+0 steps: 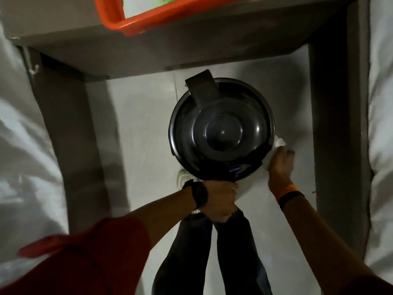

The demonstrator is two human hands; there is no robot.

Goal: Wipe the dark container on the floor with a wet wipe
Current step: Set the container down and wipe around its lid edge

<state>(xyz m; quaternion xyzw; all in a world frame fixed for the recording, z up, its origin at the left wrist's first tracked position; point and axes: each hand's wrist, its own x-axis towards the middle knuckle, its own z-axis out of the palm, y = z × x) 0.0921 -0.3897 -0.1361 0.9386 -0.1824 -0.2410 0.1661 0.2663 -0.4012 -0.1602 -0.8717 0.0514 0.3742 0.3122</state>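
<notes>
On the pale, smooth floor (136, 116), between the grey legs of a worktop (148, 50), stands the round dark glossy plastic container (221, 130), seen from directly above. Its lid is domed, with concentric raised rings and a small central dimple that catches the light; a flat, matte strap-shaped dark handle (202, 90) runs from the lid centre toward the far rim and overhangs it, pointing away from the person and slightly to the left. The long axis of the container is vertical, in line with the camera, so only the circular top shows. The left hand (219, 201) is closed in a fist at the near rim of the container; what it grips is hidden beneath the fingers. A black wristwatch (198, 196) sits on that wrist, above a red sleeve (89, 252). The right hand (278, 165) presses a crumpled white wet wipe (276, 145) against the right side wall of the container, fingers curled around the wipe. An orange-and-black wristband (289, 194) circles the right wrist. An orange plastic tray (131, 26) with rounded corners rests on the worktop, overhanging its edge. Wrinkled white sheeting (25, 128) lies at both sides.
</notes>
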